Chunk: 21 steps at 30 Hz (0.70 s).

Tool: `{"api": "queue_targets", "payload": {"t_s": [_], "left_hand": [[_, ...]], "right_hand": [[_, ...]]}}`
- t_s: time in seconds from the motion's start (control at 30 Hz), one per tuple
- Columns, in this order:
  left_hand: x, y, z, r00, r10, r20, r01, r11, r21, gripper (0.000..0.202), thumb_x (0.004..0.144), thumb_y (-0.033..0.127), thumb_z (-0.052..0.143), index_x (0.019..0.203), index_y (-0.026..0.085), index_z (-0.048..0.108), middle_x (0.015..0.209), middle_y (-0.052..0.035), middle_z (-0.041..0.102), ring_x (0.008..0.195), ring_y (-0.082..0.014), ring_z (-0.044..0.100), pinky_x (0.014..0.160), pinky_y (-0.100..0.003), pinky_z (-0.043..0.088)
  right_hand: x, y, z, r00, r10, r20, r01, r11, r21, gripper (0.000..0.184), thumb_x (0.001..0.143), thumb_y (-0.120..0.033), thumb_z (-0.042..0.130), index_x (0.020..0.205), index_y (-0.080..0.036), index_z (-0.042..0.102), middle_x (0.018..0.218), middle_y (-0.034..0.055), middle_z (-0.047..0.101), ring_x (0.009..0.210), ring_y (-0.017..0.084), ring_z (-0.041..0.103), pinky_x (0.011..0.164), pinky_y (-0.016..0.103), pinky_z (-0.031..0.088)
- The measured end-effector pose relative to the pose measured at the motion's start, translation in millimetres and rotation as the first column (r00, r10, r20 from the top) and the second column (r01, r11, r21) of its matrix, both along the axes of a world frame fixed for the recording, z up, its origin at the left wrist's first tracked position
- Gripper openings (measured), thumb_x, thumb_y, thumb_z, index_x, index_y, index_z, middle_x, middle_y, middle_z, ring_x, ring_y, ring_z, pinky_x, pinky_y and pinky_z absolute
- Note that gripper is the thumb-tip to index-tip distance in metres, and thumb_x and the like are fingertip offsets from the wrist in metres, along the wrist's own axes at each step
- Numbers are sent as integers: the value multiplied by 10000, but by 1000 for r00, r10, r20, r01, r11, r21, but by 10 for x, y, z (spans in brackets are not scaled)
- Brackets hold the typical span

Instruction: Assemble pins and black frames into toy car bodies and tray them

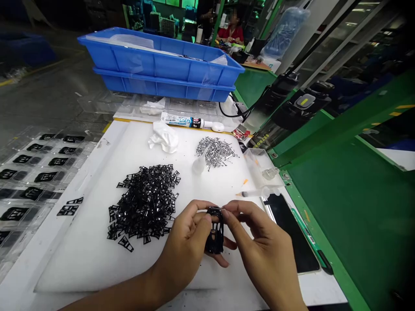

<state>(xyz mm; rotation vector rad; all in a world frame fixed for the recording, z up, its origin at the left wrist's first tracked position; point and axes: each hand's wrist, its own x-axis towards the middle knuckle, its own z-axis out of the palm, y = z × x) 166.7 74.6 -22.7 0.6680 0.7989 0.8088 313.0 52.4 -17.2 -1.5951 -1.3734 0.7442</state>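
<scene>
White foam board (97, 242) covers most of the desk, and on it, from largest to smallest, are seen two stacked blue bins (158, 65) at the far edge, a heap of black plastic frames (144, 203) near the middle, a crumpled white cloth (164, 137) and a glue tube (191, 122) toward the far edge, a scatter of small metal pins (215, 151) toward the far right corner, and a syringe (256, 192) by the right edge, just beside a dark phone (292, 229). One black frame (215, 235) is held above the near edge of the board, between both hands. It is gripped along its side by the left hand (188, 246), whose fingers are closed around it, while its top end is pinched by the thumb and forefinger of the right hand (259, 246). The frame is judged to be very light, thin and open-ribbed, stiff enough to keep its shape yet likely to snap or bend if squeezed across the ribs. Its glossy surface may be slippery. Hold is best taken at the outer rails or solid ends, not at the thin cross-bars. Clear trays of finished frames (29, 172) are laid off the left edge.
</scene>
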Motion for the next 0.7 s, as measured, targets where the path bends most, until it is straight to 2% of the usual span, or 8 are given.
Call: {"api": "queue_targets", "payload": {"t_s": [0.1, 0.17, 0.27, 0.33, 0.47, 0.57, 0.63, 0.7], "left_hand": [[5, -4, 13, 999, -3, -46, 5, 999, 39, 236, 965, 362, 532, 1053, 144, 547, 900, -63, 673, 582, -143, 685, 525, -283, 600], [8, -24, 2, 995, 28, -92, -21, 996, 82, 242, 961, 380, 540, 1027, 147, 546, 822, -37, 667, 530, -124, 657, 493, -257, 578], [6, -72, -37, 986, 75, -151, -53, 988, 147, 251, 970, 407, 517, 982, 157, 534, 668, -4, 642, 477, -127, 627, 449, -239, 537], [-1, -96, -59, 982, 79, -170, -50, 985, 165, 261, 981, 422, 489, 975, 163, 525, 564, 14, 613, 442, -135, 604, 433, -241, 516], [-7, -70, -54, 986, 42, -164, -20, 991, 134, 252, 980, 412, 489, 983, 162, 519, 654, -13, 654, 447, -123, 612, 434, -230, 510], [-5, 5, -20, 992, 0, -128, 8, 998, 61, 239, 967, 388, 497, 992, 152, 527, 904, -83, 672, 609, -178, 705, 438, -251, 544], [-6, 52, -2, 991, -29, -128, 32, 999, 19, 241, 957, 378, 493, 1001, 144, 534, 970, -110, 655, 693, -217, 723, 413, -266, 549], [-12, 78, 6, 988, -46, -146, 47, 999, 3, 241, 943, 368, 506, 1002, 136, 538, 989, -123, 653, 676, -206, 707, 370, -245, 517]], "right_hand": [[-63, -9, -25, 999, 5, -50, -8, 998, -67, 169, 901, -394, 658, 967, -238, 656, 1025, 58, 633, 798, 164, 648, 527, 207, 567], [-112, -12, -36, 980, -23, -197, -7, 988, -152, 229, 879, -426, 683, 950, -220, 615, 963, 54, 617, 675, 143, 621, 440, 206, 524], [-169, -40, -12, 868, -60, -492, -81, 962, -262, 311, 858, -453, 708, 975, -231, 525, 906, 11, 598, 464, 96, 537, 353, 238, 482], [-177, -63, 42, 855, -49, -516, -101, 960, -259, 324, 862, -445, 707, 1023, -243, 511, 917, -1, 594, 444, 98, 545, 353, 254, 496], [-134, 44, 200, 985, 9, -172, -31, 991, -127, 230, 908, -422, 648, 1006, -219, 603, 874, 27, 638, 647, 138, 640, 536, 238, 563], [-127, 390, 220, 995, -5, 102, -1, 998, 61, 256, 917, -356, 619, 1123, -206, 600, 1114, 84, 662, 988, 200, 659, 847, 331, 580], [-152, 696, 154, 970, 89, 226, -109, 991, 75, 392, 892, -305, 632, 1254, -186, 541, 1258, 116, 627, 1131, 242, 618, 969, 416, 529], [-185, 957, 72, 935, 221, 278, -243, 969, 45, 364, 863, -247, 651, 1217, -194, 588, 1236, 93, 658, 1116, 249, 633, 986, 426, 507]]}}
